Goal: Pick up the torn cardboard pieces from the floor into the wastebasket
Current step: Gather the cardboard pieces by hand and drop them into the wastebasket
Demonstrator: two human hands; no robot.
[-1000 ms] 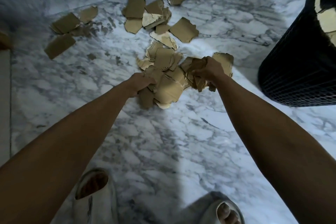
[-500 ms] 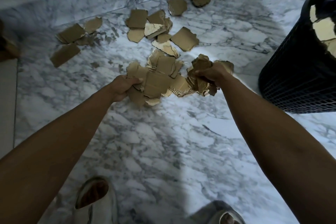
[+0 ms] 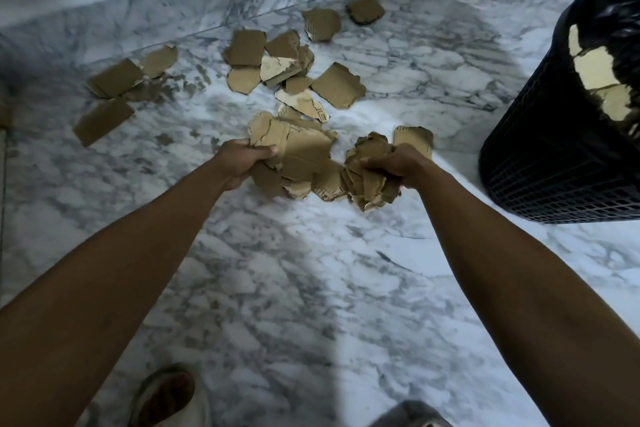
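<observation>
At far left, loose torn cardboard pieces (image 3: 109, 104) lie flat on the marble floor (image 3: 277, 288), close to the marble skirting (image 3: 207, 0) at the wall's foot. More scattered pieces (image 3: 273, 66) cluster in the middle, just beyond both hands. The left hand (image 3: 242, 163) is closed around a bunch of flat cardboard pieces (image 3: 298, 156), which fans out to its right. Touching that bunch, the right hand (image 3: 398, 163) is clenched on a crumpled wad of cardboard (image 3: 370, 177) that hangs below the fist. The black mesh wastebasket (image 3: 554, 163) stands on the floor near the right hand, at the right edge, with cardboard pieces showing inside its black liner (image 3: 609, 14). The floor between wad and basket is bare, as is the wide stretch toward the feet.
</observation>
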